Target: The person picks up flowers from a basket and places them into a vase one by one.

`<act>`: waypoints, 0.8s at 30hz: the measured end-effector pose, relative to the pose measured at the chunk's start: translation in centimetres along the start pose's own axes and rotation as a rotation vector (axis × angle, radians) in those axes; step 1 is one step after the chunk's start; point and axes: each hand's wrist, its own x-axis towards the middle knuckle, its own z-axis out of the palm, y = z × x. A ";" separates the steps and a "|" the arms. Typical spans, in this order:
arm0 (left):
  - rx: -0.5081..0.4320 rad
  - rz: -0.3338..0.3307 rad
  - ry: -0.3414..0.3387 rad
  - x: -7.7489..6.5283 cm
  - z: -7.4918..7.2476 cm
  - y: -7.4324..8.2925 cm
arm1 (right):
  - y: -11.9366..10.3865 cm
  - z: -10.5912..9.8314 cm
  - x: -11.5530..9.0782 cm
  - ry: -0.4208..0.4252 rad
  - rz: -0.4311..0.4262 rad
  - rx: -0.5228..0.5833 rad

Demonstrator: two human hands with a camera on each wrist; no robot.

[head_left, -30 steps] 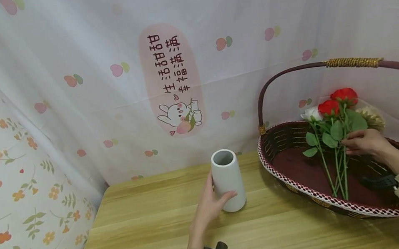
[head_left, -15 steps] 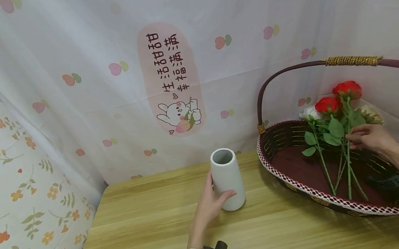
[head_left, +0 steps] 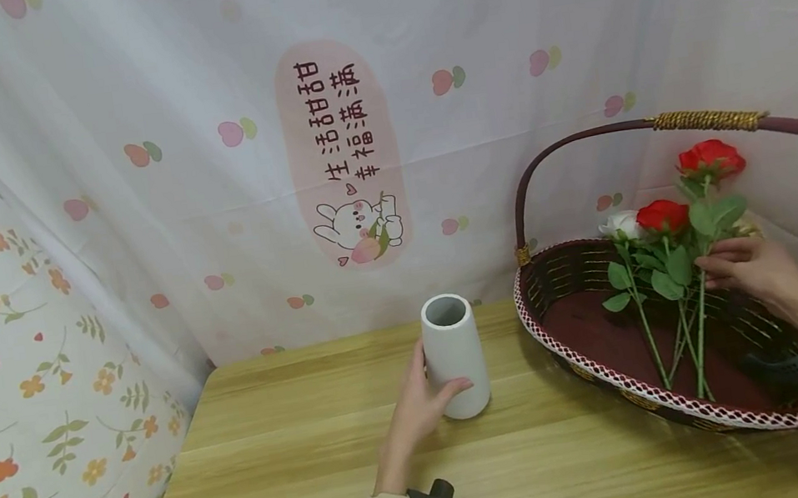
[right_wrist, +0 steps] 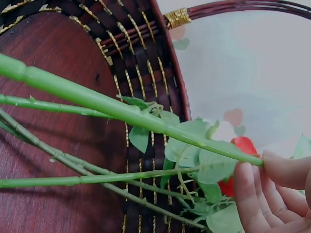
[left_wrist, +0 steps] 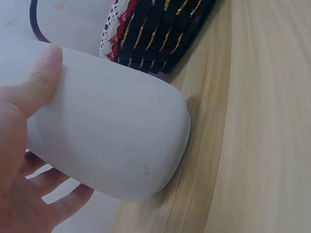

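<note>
A pale grey vase [head_left: 455, 359] stands upright on the wooden table, its mouth facing up. My left hand [head_left: 417, 406] grips it from the left, thumb across its front and fingers round the far side, as the left wrist view also shows. Over the basket my right hand [head_left: 750, 270] pinches the green stem [right_wrist: 160, 127] of a red rose [head_left: 711, 159] between thumb and fingers. Another red rose [head_left: 663, 217] and a white rose [head_left: 621, 225] lie in the basket beside it. A pale yellowish flower is mostly hidden behind the right hand.
The dark woven basket [head_left: 597, 370] with white-and-red trim takes up the table's right side. Its tall handle [head_left: 585, 139] arches above the flowers. A printed curtain [head_left: 228, 213] hangs right behind the table [head_left: 282, 449].
My right hand has drawn one red rose up and to the right, away from the other flowers. My left hand keeps its hold on the vase, which has not moved.
</note>
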 end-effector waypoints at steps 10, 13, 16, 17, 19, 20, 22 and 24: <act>0.003 0.003 -0.007 -0.1 0.0 0.0 | -0.7 0.4 -0.5 0.108 -0.047 0.093; 0.006 0.006 -0.008 -0.1 0.0 0.1 | -1.1 0.6 -0.7 0.146 -0.065 0.105; 0.003 0.004 -0.009 -0.1 0.1 0.1 | -1.7 0.8 -0.7 0.186 -0.083 0.115; 0.003 0.001 -0.009 -0.2 0.0 0.1 | -2.0 0.9 -0.6 0.200 -0.086 0.127; 0.001 -0.003 -0.010 -0.2 0.1 0.1 | -2.5 1.1 -0.7 0.214 -0.098 0.165; 0.002 -0.006 -0.010 -0.2 0.1 0.1 | -2.7 1.1 -0.7 0.216 -0.106 0.201; 0.003 -0.008 -0.009 -0.3 0.1 0.1 | -3.2 1.2 -0.7 0.222 -0.118 0.242; 0.006 -0.005 -0.007 -0.2 0.1 0.1 | -3.7 1.3 -0.8 0.228 -0.123 0.253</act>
